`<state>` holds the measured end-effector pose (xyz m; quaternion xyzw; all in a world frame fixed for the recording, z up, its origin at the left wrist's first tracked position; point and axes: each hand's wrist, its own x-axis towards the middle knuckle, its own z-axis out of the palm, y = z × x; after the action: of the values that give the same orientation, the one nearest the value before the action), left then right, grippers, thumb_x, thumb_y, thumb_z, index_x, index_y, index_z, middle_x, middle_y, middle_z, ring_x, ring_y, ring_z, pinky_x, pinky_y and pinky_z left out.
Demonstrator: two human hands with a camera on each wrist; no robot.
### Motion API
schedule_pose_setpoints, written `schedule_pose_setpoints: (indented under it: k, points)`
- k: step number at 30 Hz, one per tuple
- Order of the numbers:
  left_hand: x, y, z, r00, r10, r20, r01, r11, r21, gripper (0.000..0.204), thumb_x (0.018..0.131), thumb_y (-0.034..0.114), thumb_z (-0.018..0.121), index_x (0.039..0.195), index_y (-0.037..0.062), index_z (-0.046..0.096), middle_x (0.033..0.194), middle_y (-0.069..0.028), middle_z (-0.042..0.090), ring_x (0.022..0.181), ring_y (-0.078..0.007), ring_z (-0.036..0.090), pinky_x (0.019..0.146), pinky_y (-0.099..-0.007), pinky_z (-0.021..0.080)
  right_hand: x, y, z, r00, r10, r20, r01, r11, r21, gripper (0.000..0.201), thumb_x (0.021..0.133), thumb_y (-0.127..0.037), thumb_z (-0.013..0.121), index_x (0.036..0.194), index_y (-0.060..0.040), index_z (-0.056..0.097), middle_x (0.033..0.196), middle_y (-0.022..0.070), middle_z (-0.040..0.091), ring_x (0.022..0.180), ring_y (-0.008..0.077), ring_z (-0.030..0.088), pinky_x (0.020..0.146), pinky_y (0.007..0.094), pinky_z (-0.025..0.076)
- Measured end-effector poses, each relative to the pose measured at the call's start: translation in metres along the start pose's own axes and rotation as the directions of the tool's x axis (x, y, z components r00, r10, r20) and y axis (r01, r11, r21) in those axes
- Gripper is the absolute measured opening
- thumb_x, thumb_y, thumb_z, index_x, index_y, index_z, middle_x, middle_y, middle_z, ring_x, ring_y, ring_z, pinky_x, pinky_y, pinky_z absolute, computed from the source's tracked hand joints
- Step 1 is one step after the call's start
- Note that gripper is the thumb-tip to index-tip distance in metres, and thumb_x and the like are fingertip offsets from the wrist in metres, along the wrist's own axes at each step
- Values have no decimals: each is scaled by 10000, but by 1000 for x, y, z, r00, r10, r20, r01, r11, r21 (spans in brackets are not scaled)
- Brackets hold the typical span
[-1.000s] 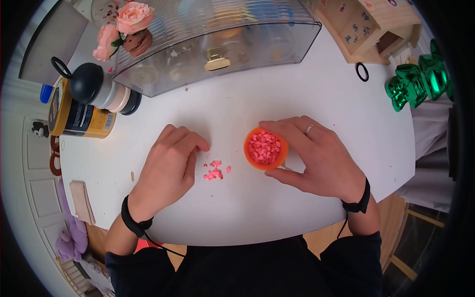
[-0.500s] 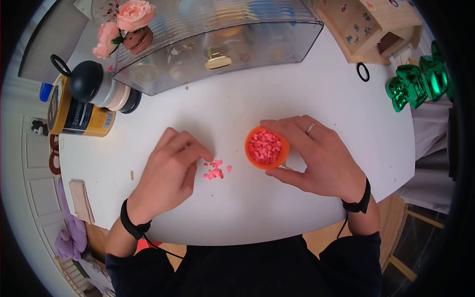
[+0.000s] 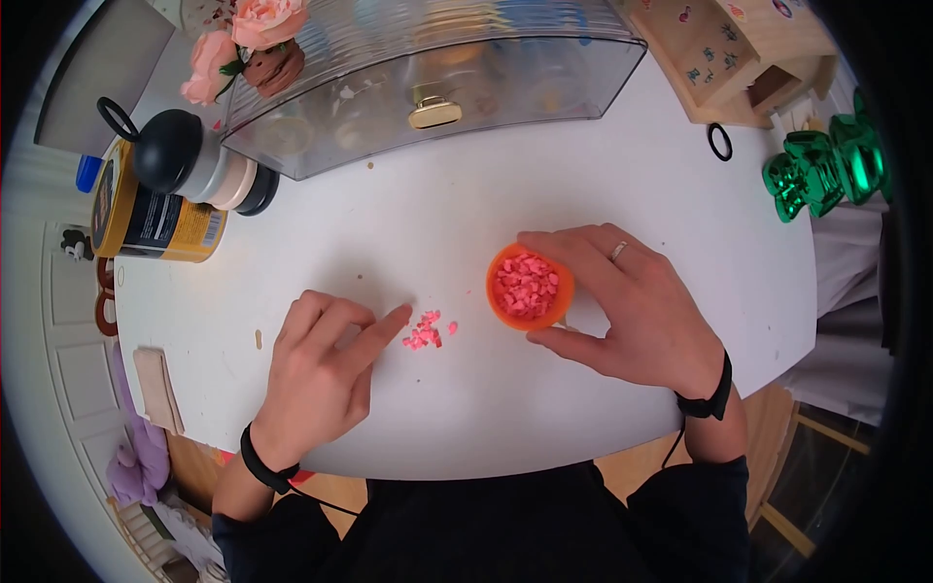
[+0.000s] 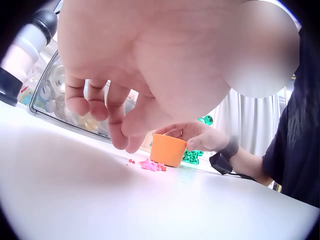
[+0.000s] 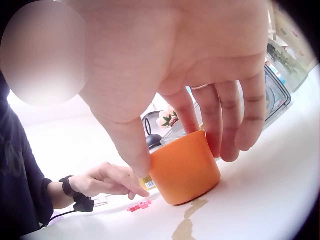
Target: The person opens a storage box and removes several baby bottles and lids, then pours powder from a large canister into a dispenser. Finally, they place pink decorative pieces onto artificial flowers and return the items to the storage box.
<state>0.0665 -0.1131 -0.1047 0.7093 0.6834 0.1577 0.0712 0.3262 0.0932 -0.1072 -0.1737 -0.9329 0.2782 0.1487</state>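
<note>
A small orange cup full of pink crumbly bits stands upright on the white table. My right hand holds it from the right, thumb and fingers on opposite sides; the right wrist view shows the cup's smooth outer wall. To the left of the cup lies a little pile of loose pink bits. My left hand is beside that pile, its index finger stretched out with the tip at the pile's upper left edge. The other left fingers are loosely bent and hold nothing.
A clear drawer box with a gold handle stands at the back. A bottle and a yellow-lidded tub are at the left. Green shiny figure, black ring and wooden house lie right. A folded cloth rests at left.
My left hand has shifted toward my body, and its index finger has straightened beside the pile. The loose bits sit closer together. My right hand keeps its hold on the cup.
</note>
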Motion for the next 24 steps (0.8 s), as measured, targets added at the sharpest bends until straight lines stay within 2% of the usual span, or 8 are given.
schedule_pose_setpoints:
  k: [4,7,9,15,18,21,24]
  points:
    - [-6,-2,4,999,49,-8,-48,997,68,683,656,-100,658,1279,109,844,1007,-68,640,954,-297,558,809,-390,515,0,0,0,1000,7,5,-7,1000,-1,668,886,-262,907,1472,-103,628,1195,142,741,1072,351,738,887,428,620]
    - [-9,-4,7,998,57,-4,-57,994,91,678,658,-96,662,1279,109,843,1007,-67,638,953,-294,559,806,-390,515,1,-5,-4,993,100,69,-102,994,25,754,818,-205,962,1503,-117,661,1336,117,743,1196,345,723,1015,437,618]
    - [-8,-3,4,999,44,-3,-43,995,92,667,674,-106,659,1278,109,842,1005,-70,640,953,-293,559,808,-390,517,0,-5,-4,993,100,68,-102,994,29,751,820,-201,960,1503,-116,661,1347,116,743,1199,346,721,1019,437,617]
    - [-9,-2,8,1000,-23,-20,21,997,-68,580,742,-123,662,1265,67,825,977,-97,675,950,-300,593,803,-390,534,1,-5,-4,991,107,76,-111,993,42,744,824,-196,957,1501,-112,660,1369,112,743,1204,347,719,1028,435,613]
    - [-5,3,10,1000,5,-17,-7,990,-140,503,790,-113,691,1252,42,816,973,-100,694,931,-310,609,811,-384,538,1,-5,-4,991,110,81,-114,992,45,743,824,-196,956,1500,-110,661,1370,112,743,1207,348,718,1030,435,612]
    - [-2,3,9,999,-52,-5,50,979,-197,378,850,-49,767,1217,31,803,981,-82,695,884,-288,640,798,-393,574,1,-5,-5,991,110,80,-114,992,46,744,823,-197,957,1501,-110,660,1369,112,743,1209,347,718,1030,436,611]
    - [1,7,6,971,-228,72,240,928,-286,312,908,21,819,1218,15,784,966,-90,695,816,-278,669,755,-385,587,1,-5,-5,990,116,78,-120,992,48,747,822,-198,957,1502,-111,660,1361,115,743,1207,346,719,1028,436,612]
